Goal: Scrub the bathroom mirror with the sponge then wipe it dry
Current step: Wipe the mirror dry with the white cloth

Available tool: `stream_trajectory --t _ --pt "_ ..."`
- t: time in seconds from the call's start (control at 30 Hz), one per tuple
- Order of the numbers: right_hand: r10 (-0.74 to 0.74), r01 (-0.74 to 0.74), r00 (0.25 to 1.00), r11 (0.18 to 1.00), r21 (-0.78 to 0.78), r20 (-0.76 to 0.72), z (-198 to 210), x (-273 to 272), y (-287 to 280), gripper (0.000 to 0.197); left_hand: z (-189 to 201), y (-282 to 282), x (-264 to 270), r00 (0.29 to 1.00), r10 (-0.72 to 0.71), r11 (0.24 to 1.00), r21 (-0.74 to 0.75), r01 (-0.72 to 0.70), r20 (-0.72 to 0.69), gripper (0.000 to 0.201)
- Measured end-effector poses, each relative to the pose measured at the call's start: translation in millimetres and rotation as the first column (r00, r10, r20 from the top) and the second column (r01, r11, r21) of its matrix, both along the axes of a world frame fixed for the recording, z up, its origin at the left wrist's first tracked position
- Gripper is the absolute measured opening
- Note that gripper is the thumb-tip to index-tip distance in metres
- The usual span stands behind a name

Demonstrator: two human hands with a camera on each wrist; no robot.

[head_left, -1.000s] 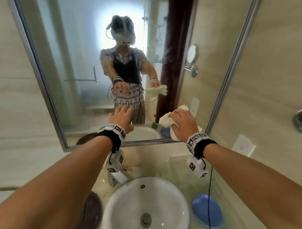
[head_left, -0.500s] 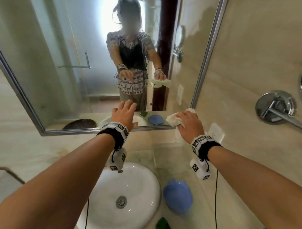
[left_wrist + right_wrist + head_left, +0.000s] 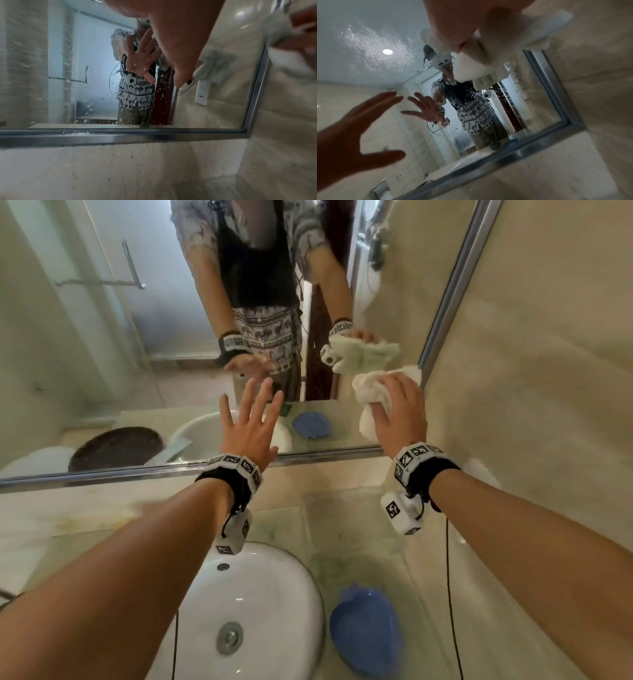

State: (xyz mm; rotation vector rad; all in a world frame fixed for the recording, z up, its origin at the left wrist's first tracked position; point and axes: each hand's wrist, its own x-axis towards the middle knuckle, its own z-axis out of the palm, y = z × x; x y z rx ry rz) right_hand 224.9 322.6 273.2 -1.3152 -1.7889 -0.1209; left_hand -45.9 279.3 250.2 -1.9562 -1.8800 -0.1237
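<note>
From the head view, the right hand (image 3: 399, 414) bunches a white cloth (image 3: 368, 397) in its grip, fingers curled round it, and presses it to the mirror (image 3: 102, 344) at its lower right corner, just beside the metal frame (image 3: 448, 289). The left hand (image 3: 248, 428) is held up before the glass with its grip spread wide, holding nothing. Below lie a white basin (image 3: 267, 604) and a blue dish (image 3: 364, 630) on the pale surface (image 3: 346, 529). In the left wrist view, water droplets (image 3: 85, 104) speckle the lower glass, and the cloth (image 3: 278, 31) shows blurred at upper right. In the right wrist view, the fingers (image 3: 498, 31) clutch the cloth (image 3: 471, 67) against the droplet-streaked glass, with the left hand (image 3: 351, 129) open nearby.
</note>
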Motion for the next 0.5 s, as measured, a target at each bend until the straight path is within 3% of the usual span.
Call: stream_trajectory --t 0.13,0.23,0.33,0.5 --pt "-0.013 0.02 0.999 0.98 0.196 -0.039 17.5 -9.1 42.6 0.047 -8.7 29.7 -1.0 0.999 -0.048 0.996 0.077 0.05 -0.025 0.129" --pt "-0.04 0.05 0.998 0.974 0.219 -0.05 0.2 -15.5 73.6 0.054 -12.5 49.6 -0.6 1.0 -0.013 0.995 0.097 0.014 -0.011 0.131" --pt "-0.123 0.125 0.992 0.982 0.14 -0.024 -57.6 -24.5 91.1 0.059 -22.5 60.7 1.9 1.0 0.015 0.994 0.112 -0.013 -0.018 0.134" --pt "-0.266 0.261 0.933 0.964 -0.05 -0.244 -167.6 -33.9 86.7 0.061 -38.7 76.1 2.4 1.0 0.022 0.98 0.199 -0.021 -0.001 0.12"
